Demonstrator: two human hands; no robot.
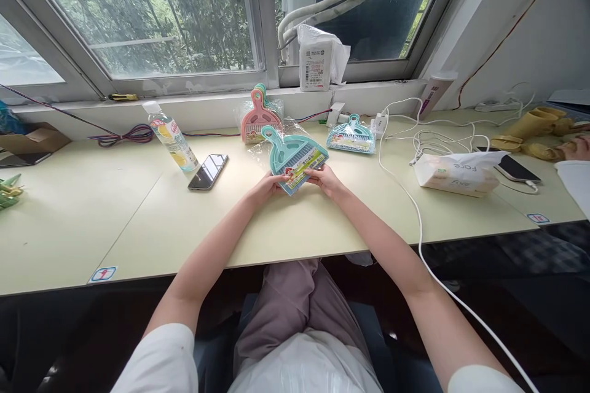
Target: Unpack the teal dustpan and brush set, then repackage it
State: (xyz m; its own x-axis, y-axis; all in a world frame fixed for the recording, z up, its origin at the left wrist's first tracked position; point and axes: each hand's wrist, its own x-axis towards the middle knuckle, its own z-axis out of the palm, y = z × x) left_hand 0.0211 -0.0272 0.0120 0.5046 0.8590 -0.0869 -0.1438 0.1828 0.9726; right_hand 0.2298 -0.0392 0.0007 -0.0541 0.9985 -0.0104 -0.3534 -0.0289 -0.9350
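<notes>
Both hands hold a small teal dustpan and brush set (286, 150) just above the table, its handle tilted up and to the left. A printed card runs along its front edge. My left hand (270, 186) grips the lower left corner, thumb on the card. My right hand (326, 179) pinches the lower right side. Behind it lies clear plastic wrap (260, 152). A stack of dustpans (259, 116), pink in front, leans by the window ledge. One more wrapped teal dustpan set (352, 135) lies to the right.
Left of my hands are a phone (208, 172) and a drink bottle (171, 137). A tissue pack (456, 173), a white cable (405, 181) and a second phone (514, 169) lie at right. Another person's hand (575, 147) shows at the right edge. A box (316, 66) stands on the ledge.
</notes>
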